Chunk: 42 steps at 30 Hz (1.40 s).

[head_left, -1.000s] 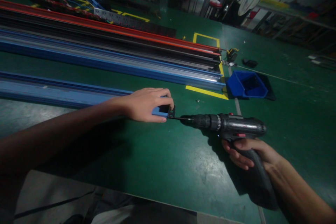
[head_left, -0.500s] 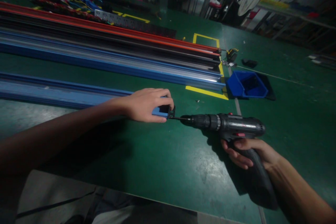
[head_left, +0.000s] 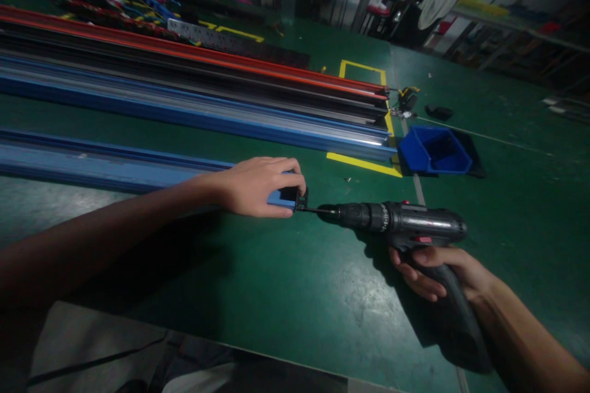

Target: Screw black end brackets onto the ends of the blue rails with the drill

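Near rail: a long blue metal channel point(head_left: 115, 172) lies on the green work surface point(head_left: 286, 282); its right-hand end is the landmark for every place below.
End piece: a small black bracket-like part point(head_left: 302, 199) sits against that rail end, apparently seated flush.
Left hand: laid over the rail end point(head_left: 255, 187), fingers bent down across the top and thumb along the near side, gripping the rail just behind the end piece.
Right hand: to the right of the rail end point(head_left: 465, 270), fingers wrapped around the handle of a black-and-grey cordless drill with red accents point(head_left: 428, 221); whether the trigger is pressed cannot be told.
Drill bit: a thin dark metal shaft point(head_left: 316, 210) points left, its tip at the end piece's near lower corner.
Done so far: the end piece is in place and the drill lined up with it, as I judge it.
Left open: the screw head is too small to see, so this fastening cannot be called finished; the rail's other end is out of view.
Rail row: beyond the rail end, orange point(head_left: 230, 56), black point(head_left: 230, 83) and blue point(head_left: 230, 110) metal profiles lie side by side.
Blue bin: an open plastic container point(head_left: 415, 150), beyond and right of the rail end.
Loose piece: a tiny shiny metal bit point(head_left: 348, 180), between rail end and bin.
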Each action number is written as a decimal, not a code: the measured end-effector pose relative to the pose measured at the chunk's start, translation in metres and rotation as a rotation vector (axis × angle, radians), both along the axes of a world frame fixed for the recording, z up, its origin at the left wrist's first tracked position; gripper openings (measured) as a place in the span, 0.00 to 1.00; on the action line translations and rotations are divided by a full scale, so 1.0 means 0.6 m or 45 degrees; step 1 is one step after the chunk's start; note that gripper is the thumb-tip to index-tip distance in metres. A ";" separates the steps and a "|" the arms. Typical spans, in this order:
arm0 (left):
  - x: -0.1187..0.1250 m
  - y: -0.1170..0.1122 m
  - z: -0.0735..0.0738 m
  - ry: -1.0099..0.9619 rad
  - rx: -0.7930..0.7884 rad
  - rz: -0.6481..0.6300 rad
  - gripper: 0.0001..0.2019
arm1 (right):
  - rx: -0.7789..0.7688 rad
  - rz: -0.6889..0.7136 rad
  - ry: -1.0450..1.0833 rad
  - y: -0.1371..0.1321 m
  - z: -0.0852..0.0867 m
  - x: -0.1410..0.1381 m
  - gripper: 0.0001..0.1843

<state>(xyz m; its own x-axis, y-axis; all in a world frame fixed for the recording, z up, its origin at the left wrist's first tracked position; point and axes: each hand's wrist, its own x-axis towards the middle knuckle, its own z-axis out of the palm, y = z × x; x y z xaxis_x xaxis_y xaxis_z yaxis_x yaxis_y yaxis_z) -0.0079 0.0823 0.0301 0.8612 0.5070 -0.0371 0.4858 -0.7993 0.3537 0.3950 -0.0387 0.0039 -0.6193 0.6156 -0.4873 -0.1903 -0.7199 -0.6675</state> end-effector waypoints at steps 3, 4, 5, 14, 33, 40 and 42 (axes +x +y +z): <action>0.000 0.000 -0.001 -0.007 0.006 -0.003 0.17 | 0.003 -0.002 -0.006 0.000 0.001 -0.002 0.15; 0.000 -0.001 -0.001 -0.009 0.006 -0.003 0.18 | 0.004 -0.002 -0.006 0.000 0.001 -0.002 0.15; 0.000 -0.001 -0.001 -0.012 0.006 -0.002 0.18 | 0.007 -0.003 -0.003 0.000 0.001 -0.002 0.15; -0.001 -0.001 0.000 -0.006 -0.009 0.001 0.17 | -0.004 -0.002 0.004 0.000 -0.001 0.000 0.14; 0.000 -0.001 -0.001 -0.004 -0.001 -0.003 0.17 | 0.000 -0.001 0.063 -0.001 -0.003 0.000 0.14; 0.001 -0.001 0.000 -0.010 0.003 -0.002 0.17 | 0.002 -0.036 0.049 -0.003 -0.005 0.001 0.14; 0.000 -0.001 0.001 -0.008 -0.001 0.001 0.16 | -0.003 -0.042 0.036 -0.004 -0.005 0.000 0.14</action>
<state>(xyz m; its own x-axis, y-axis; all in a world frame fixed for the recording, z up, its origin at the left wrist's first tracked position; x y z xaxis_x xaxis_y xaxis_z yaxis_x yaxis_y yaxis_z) -0.0078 0.0819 0.0306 0.8611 0.5075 -0.0323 0.4841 -0.7987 0.3573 0.3953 -0.0409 0.0010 -0.6120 0.6350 -0.4714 -0.2328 -0.7144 -0.6599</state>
